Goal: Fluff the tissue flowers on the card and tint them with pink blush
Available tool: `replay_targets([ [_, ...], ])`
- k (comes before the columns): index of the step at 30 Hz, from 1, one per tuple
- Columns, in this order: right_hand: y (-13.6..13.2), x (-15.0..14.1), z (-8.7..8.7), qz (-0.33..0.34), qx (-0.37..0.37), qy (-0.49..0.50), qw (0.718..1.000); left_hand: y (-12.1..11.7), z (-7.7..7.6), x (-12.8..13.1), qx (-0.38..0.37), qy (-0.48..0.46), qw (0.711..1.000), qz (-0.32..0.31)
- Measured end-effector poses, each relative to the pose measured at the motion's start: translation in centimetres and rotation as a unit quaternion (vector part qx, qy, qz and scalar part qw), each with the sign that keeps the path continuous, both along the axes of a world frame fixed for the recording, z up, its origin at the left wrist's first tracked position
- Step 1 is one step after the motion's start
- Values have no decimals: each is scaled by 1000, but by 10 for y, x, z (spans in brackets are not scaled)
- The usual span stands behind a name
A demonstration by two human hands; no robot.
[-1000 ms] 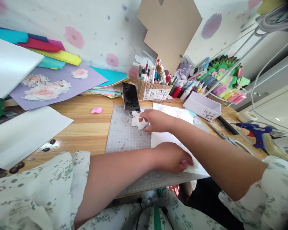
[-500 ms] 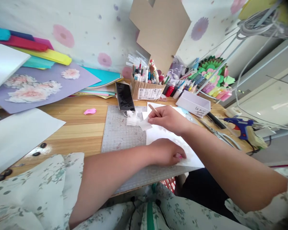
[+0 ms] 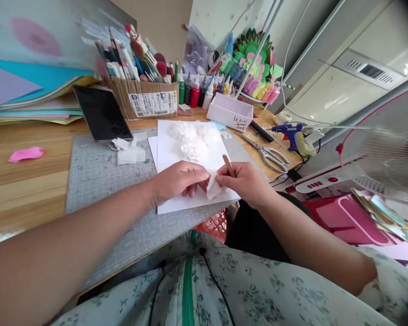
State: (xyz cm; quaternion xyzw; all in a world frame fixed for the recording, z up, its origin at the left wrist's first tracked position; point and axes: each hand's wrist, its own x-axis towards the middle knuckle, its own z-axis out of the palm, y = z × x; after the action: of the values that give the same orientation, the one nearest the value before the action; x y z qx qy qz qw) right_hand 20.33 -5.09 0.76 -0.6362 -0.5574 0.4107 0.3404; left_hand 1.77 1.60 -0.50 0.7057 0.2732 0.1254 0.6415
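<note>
My right hand (image 3: 243,181) is closed around a slim wooden stick (image 3: 229,165) and also pinches the edge of a small piece of white tissue paper (image 3: 215,186). Opposite it, my left hand (image 3: 183,180) grips the other edge of that piece between thumb and fingers. Both hands are over the near part of a white paper sheet (image 3: 172,206). Ruffled white paper flowers (image 3: 193,144) with a faint pink tint lie on the sheet's far half. More tissue pieces (image 3: 131,154) lie to the left on a grey cutting mat (image 3: 98,176).
A phone (image 3: 102,111) leans by a cardboard box of pens (image 3: 153,102). Paint bottles (image 3: 195,93) and a white box (image 3: 229,112) stand behind. To the right lie scissors (image 3: 270,156) and a blue glue gun (image 3: 290,134). A pink scrap (image 3: 26,154) lies at left.
My right hand has brought tissue paper from the pile back over the sheet. My left hand has left the sheet's near edge and now holds the tissue too. The view has turned right.
</note>
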Motion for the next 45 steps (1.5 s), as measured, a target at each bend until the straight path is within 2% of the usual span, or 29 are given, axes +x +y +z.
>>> replay_targets([
  [5,-2,-1,-4,5,20,-48,999,-5,-7,6,90,36,994,60],
  [7,-5,4,-4,6,37,-36,999,-2,-6,5,105,53,991,58],
  [9,-9,12,-4,-5,74,23,997,3,-3,3,104,84,991,20],
  [12,-23,21,-3,-15,166,81,983,10,2,-2,109,156,978,-80],
  [14,-37,23,-2,-5,205,49,978,11,4,-3,123,182,967,-129],
  [16,-49,20,-3,23,227,-6,974,9,4,-2,147,189,961,-141],
  [20,-62,11,-11,108,301,-109,941,1,3,4,199,206,951,-113],
  [22,-62,10,-16,115,324,-131,930,-2,2,6,227,217,944,-98],
  [27,-61,14,-22,75,324,-156,930,-7,1,12,277,231,930,-65],
  [33,-65,18,-16,59,323,-149,933,-11,2,22,334,255,907,-44],
  [39,-70,17,-8,87,324,-143,931,-11,-2,21,363,217,904,-56],
  [45,-69,15,-11,113,359,-187,908,-11,-6,19,364,180,913,-50],
])
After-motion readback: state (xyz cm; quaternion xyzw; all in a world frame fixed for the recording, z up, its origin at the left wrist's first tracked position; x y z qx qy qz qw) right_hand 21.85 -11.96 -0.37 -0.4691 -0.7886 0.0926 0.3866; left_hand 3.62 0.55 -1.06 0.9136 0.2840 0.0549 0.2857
